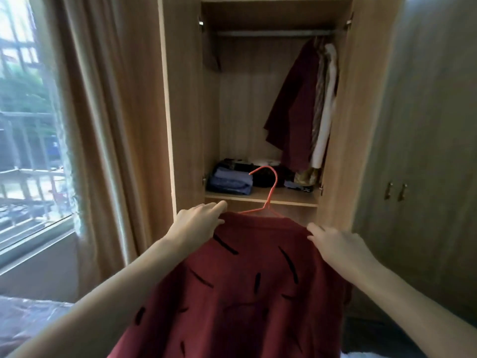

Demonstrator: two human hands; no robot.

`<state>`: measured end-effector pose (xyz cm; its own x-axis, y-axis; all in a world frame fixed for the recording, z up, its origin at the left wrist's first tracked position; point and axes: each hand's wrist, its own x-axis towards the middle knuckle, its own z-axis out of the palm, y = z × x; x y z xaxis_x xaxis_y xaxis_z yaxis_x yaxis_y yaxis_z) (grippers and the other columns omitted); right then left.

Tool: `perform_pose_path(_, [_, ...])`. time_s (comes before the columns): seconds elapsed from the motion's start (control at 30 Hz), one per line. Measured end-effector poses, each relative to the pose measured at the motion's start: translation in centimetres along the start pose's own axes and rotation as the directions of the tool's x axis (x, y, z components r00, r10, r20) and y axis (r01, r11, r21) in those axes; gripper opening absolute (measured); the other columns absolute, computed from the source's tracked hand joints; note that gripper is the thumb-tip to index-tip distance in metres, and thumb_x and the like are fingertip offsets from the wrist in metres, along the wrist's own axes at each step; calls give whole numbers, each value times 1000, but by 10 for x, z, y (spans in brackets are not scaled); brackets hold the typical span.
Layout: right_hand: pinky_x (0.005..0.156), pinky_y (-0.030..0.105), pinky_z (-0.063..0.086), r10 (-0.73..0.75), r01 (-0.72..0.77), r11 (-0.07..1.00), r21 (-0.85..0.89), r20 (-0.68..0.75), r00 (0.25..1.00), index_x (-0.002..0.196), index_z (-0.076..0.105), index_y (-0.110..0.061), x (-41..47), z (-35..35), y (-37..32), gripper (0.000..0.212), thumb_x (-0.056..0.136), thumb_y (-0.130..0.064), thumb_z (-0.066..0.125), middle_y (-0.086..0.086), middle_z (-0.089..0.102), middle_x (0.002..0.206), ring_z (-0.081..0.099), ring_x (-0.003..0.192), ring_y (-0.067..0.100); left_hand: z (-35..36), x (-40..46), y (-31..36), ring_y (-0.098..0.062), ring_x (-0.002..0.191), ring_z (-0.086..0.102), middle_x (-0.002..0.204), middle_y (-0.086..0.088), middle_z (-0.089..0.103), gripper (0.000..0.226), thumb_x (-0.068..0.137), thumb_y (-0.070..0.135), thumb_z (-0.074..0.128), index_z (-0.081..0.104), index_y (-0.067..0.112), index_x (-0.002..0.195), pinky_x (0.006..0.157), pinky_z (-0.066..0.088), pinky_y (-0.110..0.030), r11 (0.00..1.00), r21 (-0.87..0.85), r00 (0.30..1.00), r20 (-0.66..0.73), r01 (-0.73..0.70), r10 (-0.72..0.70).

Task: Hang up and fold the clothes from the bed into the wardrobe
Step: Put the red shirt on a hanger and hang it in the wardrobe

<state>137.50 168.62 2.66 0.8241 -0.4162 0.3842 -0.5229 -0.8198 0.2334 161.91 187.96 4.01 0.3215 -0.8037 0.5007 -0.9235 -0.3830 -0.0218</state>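
Observation:
A dark red shirt [247, 285] with black dash marks hangs on a red wire hanger [269, 192], held up in front of the open wardrobe [185, 104]. My left hand [198, 223] grips the shirt's left shoulder. My right hand [335, 246] grips its right shoulder. The hanger's hook points up and left, below the level of the metal rail [271, 33]. Several garments [304, 107] hang at the rail's right end, a dark red one in front. Folded clothes [232, 180] lie on the wardrobe shelf.
A window [28, 120] with beige curtains [108, 125] fills the left. Closed wardrobe doors with small handles [395, 191] stand at the right. A corner of the bed [28, 324] shows at bottom left. The rail's left and middle parts carry nothing.

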Motion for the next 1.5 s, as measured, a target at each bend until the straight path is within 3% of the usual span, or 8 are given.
perform_pose_path(0.1, [61,33,50,-19,21,999,39,-44,999,109,45,-25,50,22,5,21,104,-38,30,-9,57,91,64,82,16,10,28,-22,-22,99,63,109,9,62,16,100,38,47,41,25,107,67,48,-38,999,20,999,-4,33,-33])
perform_pose_path(0.27, [59,36,54,-67,64,998,-27,-157,985,107,50,-25,135,56,34,23,102,-41,34,-8,63,90,67,78,17,40,94,-54,-23,97,63,105,10,60,15,99,39,47,36,29,101,68,47,-38,996,16,996,-26,86,-85])
perform_pose_path(0.4, [51,34,52,-103,81,991,-104,-221,970,102,53,-21,204,71,64,22,100,-39,41,-6,64,83,68,70,21,62,158,-68,-25,98,62,109,9,61,14,99,36,47,41,26,107,69,47,-39,995,14,994,-45,98,-98])
perform_pose_path(0.6, [50,31,47,-133,94,982,-162,-250,959,106,48,-23,294,97,102,23,101,-40,35,-6,63,86,68,74,21,98,237,-88,-29,93,64,107,7,60,12,101,35,44,37,26,106,64,47,-39,993,60,993,-77,98,-93])
perform_pose_path(0.73, [44,29,41,-130,74,979,-191,-300,945,99,53,-20,346,120,116,17,98,-37,48,-4,62,74,67,61,23,124,283,-111,-29,92,64,105,7,60,11,101,34,44,36,26,104,66,50,-41,994,51,992,-91,98,-93])
perform_pose_path(1.0, [60,38,54,-92,55,986,-160,-240,966,112,45,-23,453,156,135,26,102,-41,30,-4,62,92,69,81,25,170,391,-165,-27,93,64,108,7,60,12,101,34,44,38,26,108,65,49,-39,996,68,994,-93,59,-53])
perform_pose_path(1.5, [53,31,35,56,-177,937,-303,-368,928,112,48,-24,629,182,187,26,103,-40,30,-5,63,91,69,80,21,224,608,-244,-28,95,64,104,5,59,16,102,36,43,41,23,111,61,44,-37,991,92,953,-280,-95,117])
